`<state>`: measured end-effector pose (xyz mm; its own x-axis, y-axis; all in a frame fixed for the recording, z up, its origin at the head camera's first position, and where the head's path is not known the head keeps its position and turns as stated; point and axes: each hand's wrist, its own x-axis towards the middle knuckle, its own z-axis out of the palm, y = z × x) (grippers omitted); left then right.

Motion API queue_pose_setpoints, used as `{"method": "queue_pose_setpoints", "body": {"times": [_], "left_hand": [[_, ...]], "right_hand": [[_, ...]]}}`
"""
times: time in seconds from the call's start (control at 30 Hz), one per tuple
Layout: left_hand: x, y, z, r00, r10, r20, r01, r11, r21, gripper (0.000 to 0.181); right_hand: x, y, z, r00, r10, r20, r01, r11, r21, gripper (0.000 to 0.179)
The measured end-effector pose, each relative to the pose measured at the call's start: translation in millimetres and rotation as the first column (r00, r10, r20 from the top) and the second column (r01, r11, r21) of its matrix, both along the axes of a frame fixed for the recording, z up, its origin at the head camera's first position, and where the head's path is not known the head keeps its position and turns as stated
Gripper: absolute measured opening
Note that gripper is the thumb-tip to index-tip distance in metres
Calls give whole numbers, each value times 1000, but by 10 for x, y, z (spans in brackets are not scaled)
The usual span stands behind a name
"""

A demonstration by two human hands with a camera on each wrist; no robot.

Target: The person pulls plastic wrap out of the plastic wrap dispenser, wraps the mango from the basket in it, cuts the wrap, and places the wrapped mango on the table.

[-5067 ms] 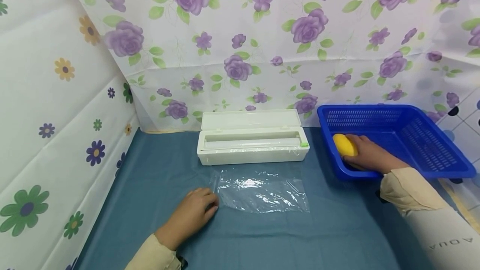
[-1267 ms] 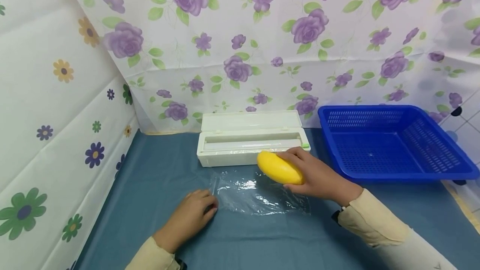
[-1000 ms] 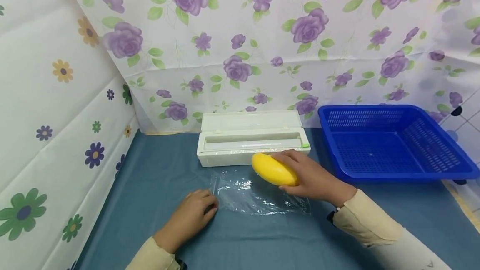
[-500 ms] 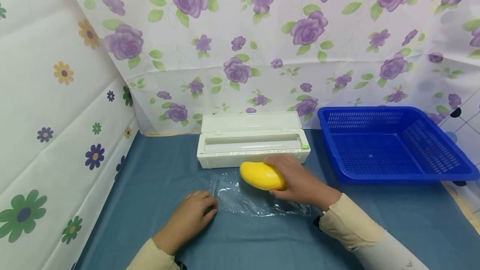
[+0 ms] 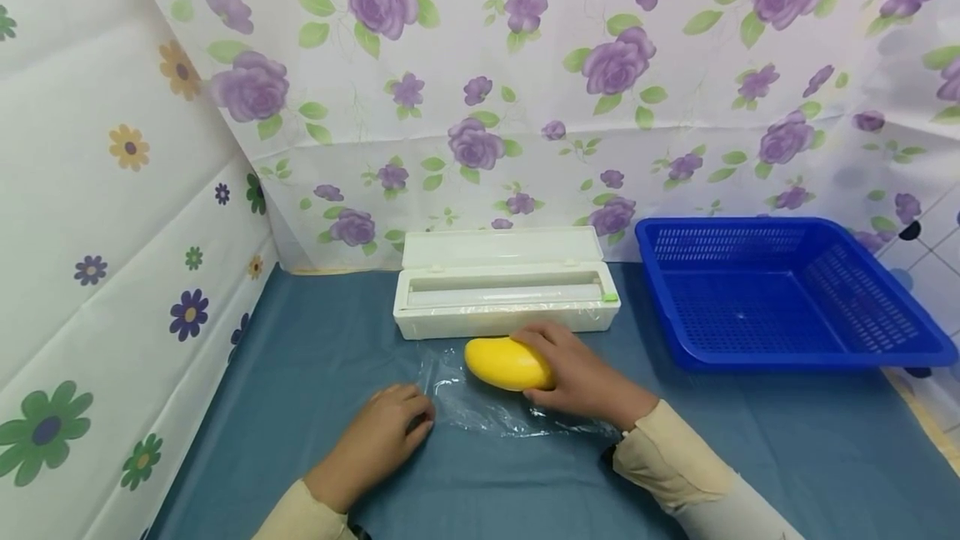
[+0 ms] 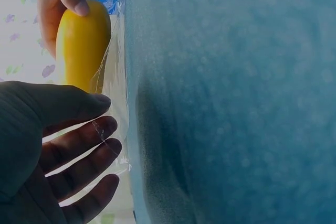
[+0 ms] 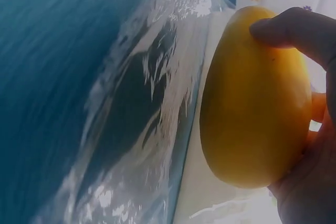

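My right hand (image 5: 573, 377) grips a smooth yellow mango (image 5: 508, 363) by its right end, thumb on the near side. The mango lies over a sheet of clear cling film (image 5: 480, 415) spread on the blue cloth; in the right wrist view the mango (image 7: 254, 103) stands out close beside the wrinkled film (image 7: 157, 77). My left hand (image 5: 386, 432) rests on the cloth with its fingertips at the film's left edge. Seen from the left wrist, its fingers (image 6: 86, 163) are loosely bent and spread, thumb apart from them.
Behind the film stands a white cling film dispenser (image 5: 506, 319), lid raised, a roll inside and a green slider at its right end. A blue perforated basket (image 5: 795, 357) sits at the right. Flowered sheets (image 5: 480, 65) rise at the back and left.
My right hand took the mango out of the blue basket and brought it left and down over the film. My left hand has stayed at the film's left edge.
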<state>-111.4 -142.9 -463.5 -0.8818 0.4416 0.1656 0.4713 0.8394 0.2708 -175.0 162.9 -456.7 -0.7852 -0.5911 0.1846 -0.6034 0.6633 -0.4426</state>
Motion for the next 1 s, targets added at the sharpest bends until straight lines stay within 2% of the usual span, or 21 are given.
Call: {"method": "queue_pose_setpoints", "body": {"times": [0.2, 0.47, 0.83, 1.0], "left_hand": [[-3, -8, -30, 1000, -8, -24, 8, 1000, 7, 12], [-1, -8, -49, 1000, -9, -25, 9, 1000, 16, 11], [0, -5, -60, 1000, 10, -1, -10, 1000, 3, 9], [-1, 6, -56, 1000, 19, 15, -19, 1000, -9, 8]], "right_hand": [[-1, -47, -33, 999, 19, -32, -19, 1000, -9, 77], [4, -71, -102, 1000, -14, 8, 13, 1000, 28, 78], [35, -55, -120, 1000, -21, 3, 20, 999, 35, 84], [62, -10, -73, 999, -35, -4, 35, 999, 15, 85]]}}
